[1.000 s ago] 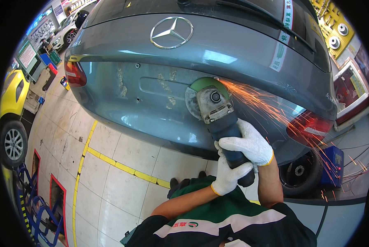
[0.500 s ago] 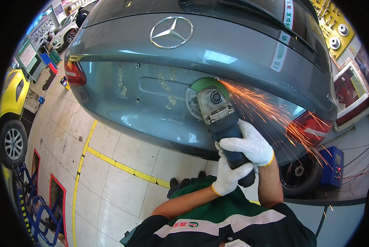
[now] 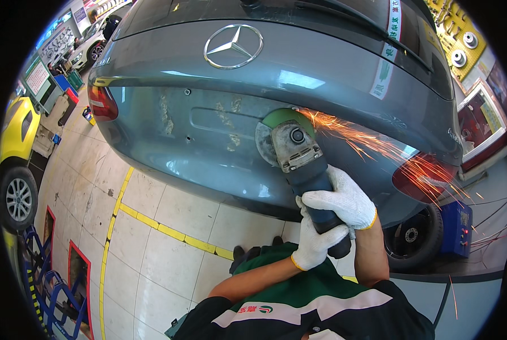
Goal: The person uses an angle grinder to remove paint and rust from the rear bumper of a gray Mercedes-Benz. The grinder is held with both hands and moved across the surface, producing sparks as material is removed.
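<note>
Both my hands, in white knit gloves, are closed round an angle grinder with a dark body and grey metal head. My right hand wraps the body behind the head; my left hand grips it lower, near the rear end. The green disc touches the tailgate of a grey-blue car at the upper edge of its recessed panel. Orange sparks stream from the contact toward the right tail light. Left of the disc, patches of dried adhesive and small bolt points mark the panel.
A round chrome emblem sits above the recess. At the right are a loose dark wheel and a blue box with cables. A yellow car and a blue scissor lift stand at the left. Yellow lines mark the tiled floor.
The spark stream has changed shape, now flying a little flatter and farther right. My hands and the grinder stay almost in the same place, with the disc still against the panel edge.
</note>
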Demonstrator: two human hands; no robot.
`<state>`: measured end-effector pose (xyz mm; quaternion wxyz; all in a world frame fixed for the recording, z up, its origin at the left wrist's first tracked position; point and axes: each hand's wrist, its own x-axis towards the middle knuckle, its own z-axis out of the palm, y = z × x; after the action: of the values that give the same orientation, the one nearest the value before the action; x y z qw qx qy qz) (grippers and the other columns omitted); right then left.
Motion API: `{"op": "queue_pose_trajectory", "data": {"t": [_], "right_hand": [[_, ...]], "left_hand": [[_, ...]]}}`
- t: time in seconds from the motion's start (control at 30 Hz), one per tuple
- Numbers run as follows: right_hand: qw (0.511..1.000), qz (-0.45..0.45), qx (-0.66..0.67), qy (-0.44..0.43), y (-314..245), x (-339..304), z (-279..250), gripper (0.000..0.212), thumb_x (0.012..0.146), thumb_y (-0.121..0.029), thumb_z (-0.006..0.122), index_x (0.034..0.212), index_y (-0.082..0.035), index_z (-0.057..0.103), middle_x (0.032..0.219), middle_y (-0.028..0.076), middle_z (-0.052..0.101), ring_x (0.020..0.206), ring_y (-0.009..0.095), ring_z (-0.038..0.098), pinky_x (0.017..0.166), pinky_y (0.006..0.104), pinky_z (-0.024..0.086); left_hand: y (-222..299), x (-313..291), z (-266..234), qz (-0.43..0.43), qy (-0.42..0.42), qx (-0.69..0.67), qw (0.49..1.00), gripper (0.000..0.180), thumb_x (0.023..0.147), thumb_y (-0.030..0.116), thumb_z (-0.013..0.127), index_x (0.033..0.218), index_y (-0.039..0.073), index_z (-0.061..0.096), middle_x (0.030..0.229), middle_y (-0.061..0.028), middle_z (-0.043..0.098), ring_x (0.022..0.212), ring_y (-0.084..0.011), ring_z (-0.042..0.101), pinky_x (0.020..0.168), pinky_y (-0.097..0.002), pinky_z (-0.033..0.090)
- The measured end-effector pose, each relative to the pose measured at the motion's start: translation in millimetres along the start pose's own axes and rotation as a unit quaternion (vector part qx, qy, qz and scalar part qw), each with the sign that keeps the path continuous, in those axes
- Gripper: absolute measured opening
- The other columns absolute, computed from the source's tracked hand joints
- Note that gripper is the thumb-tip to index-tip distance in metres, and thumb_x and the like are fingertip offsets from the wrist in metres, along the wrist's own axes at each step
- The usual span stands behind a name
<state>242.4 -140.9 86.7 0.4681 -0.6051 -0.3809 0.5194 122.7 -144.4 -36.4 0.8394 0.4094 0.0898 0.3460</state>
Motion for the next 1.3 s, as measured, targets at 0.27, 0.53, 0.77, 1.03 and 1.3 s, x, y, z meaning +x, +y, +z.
{"op": "queue_pose_trajectory", "data": {"t": [0.27, 0.53, 0.77, 1.03, 1.3], "right_hand": [[1.000, -0.006, -0.010, 0.002, -1.4, 0.2, 0.8, 0.056, 0.086, -0.028, 0.085, 0.129, 0.001, 0.065, 0.107, 0.008, 0.071, 0.093, 0.015, 0.066, 0.086, 0.0326, 0.058], [1.000, -0.015, -0.022, 0.004, -4.0, 2.3, 3.3, 0.057, 0.085, -0.030, 0.084, 0.129, 0.002, 0.066, 0.108, 0.009, 0.072, 0.095, 0.016, 0.066, 0.087, 0.0326, 0.057], [1.000, -0.021, -0.022, 0.000, -3.7, 6.5, 4.7, 0.055, 0.085, -0.030, 0.084, 0.126, 0.002, 0.065, 0.098, 0.010, 0.073, 0.083, 0.015, 0.069, 0.080, 0.0326, 0.060], [1.000, -0.021, -0.010, -0.002, -2.9, 4.6, 2.9, 0.052, 0.086, -0.027, 0.084, 0.124, 0.001, 0.064, 0.097, 0.010, 0.073, 0.082, 0.015, 0.070, 0.079, 0.0326, 0.061], [1.000, -0.009, -0.003, -0.005, -1.1, 1.5, 0.0, 0.055, 0.085, -0.028, 0.085, 0.129, 0.000, 0.066, 0.107, 0.008, 0.071, 0.092, 0.015, 0.066, 0.085, 0.0329, 0.057]], "left_hand": [[3.9, 1.0, 3.0, -0.005, 0.000, -0.030, 1.000, 0.046, 0.088, 0.011, 0.079, 0.128, -0.001, 0.059, 0.109, -0.0127, 0.074, 0.096, -0.0214, 0.075, 0.090, -0.0370, 0.060], [6.5, 2.9, 0.7, 0.002, -0.014, -0.041, 0.999, 0.042, 0.088, 0.010, 0.078, 0.125, -0.001, 0.060, 0.106, -0.0124, 0.075, 0.093, -0.0211, 0.076, 0.087, -0.0367, 0.061], [4.5, 3.7, -2.3, 0.014, 0.004, -0.025, 1.000, 0.045, 0.088, 0.010, 0.078, 0.127, -0.001, 0.060, 0.113, -0.0128, 0.074, 0.097, -0.0210, 0.075, 0.089, -0.0372, 0.061], [15.4, 3.7, 6.4, -0.001, -0.013, -0.059, 0.998, 0.040, 0.089, 0.007, 0.076, 0.125, -0.001, 0.061, 0.104, -0.0117, 0.075, 0.089, -0.0211, 0.076, 0.085, -0.0372, 0.061], [11.4, 2.0, 5.7, 0.000, -0.009, -0.034, 0.999, 0.040, 0.089, 0.007, 0.076, 0.125, -0.001, 0.060, 0.104, -0.0119, 0.075, 0.092, -0.0211, 0.076, 0.087, -0.0370, 0.061]]}}
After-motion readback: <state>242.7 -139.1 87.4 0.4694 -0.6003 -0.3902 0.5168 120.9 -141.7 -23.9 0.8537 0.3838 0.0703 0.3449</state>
